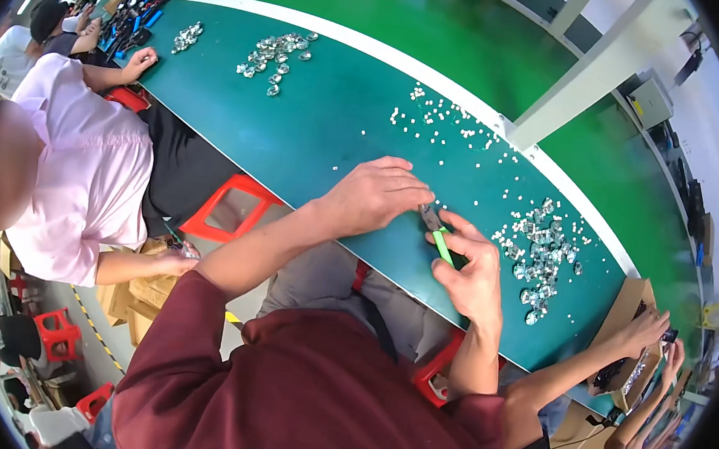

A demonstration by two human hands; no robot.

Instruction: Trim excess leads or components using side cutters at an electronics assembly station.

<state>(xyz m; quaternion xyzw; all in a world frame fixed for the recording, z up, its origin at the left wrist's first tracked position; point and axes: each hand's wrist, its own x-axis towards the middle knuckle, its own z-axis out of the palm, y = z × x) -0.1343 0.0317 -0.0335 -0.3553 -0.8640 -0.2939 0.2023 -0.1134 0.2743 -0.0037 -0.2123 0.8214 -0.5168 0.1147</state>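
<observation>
My right hand [476, 276] is closed round a pair of pliers [439, 238] with green and black handles. The jaws point up and left, toward the fingertips of my left hand [372, 196]. Thumb and fingers of that left hand are pinched together right at the jaws; what they hold is too small and covered to name. Both hands are over the near part of the green table [316, 139]. To the right of the pliers lies a pile of shiny, clear, round pieces [543, 256], mixed with tiny white bits. More tiny white bits [446, 117] are scattered beyond my hands.
Two smaller groups of shiny pieces [276, 56] [188, 37] lie farther left. Dark and blue tools [138, 17] crowd the table's far left end. A co-worker in a pink shirt [84, 149] sits at left. At right, another person's hand [645, 328] reaches over a cardboard box [625, 312].
</observation>
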